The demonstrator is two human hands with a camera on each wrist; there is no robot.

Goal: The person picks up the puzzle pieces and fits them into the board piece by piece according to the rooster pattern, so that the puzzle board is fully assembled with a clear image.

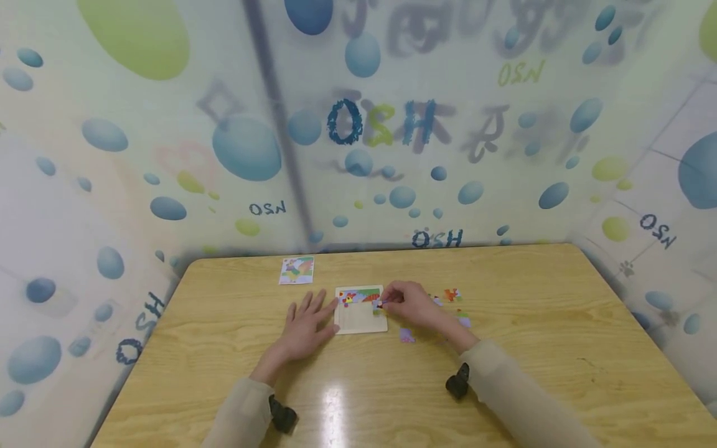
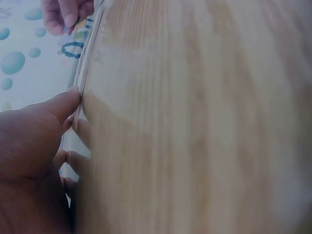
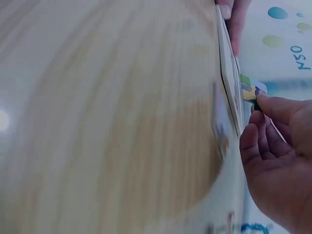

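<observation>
1. By the grip of the right hand (image 1: 413, 305), a small, flat, multicoloured puzzle piece (image 1: 377, 308) is pinched between the thumb and the fingers; green, yellow and purple are seen on it in the right wrist view.
2. This piece is held at the right part of a square, pale wooden puzzle tray (image 1: 356, 322), just below the right end of the pieces laid there. Whether the wood is touched by it cannot be told.
3. Along the far side of the tray, a row of brightly printed pieces (image 1: 361, 294) is laid, on which green, red, orange and yellow can be seen. Nearer to the person, the plain wood of the tray is shown.
4. The left hand (image 1: 304, 328) is placed palm down, with its grip relaxed and its fingers straight and spread. The left edge of the tray is touched by its index finger and thumb.
5. To the right of the tray, a small purple piece (image 1: 407, 336) is laid near the corner. Farther right, an orange-printed piece (image 1: 452, 295) and a green and blue piece (image 1: 463, 318) are found, the latter near the right forearm.
6. Beyond the left hand, a square printed picture card (image 1: 297, 270) is laid on the yellowish wooden tabletop (image 1: 196, 361).
7. Light beige sleeves (image 1: 521, 392) are worn on both arms.
</observation>
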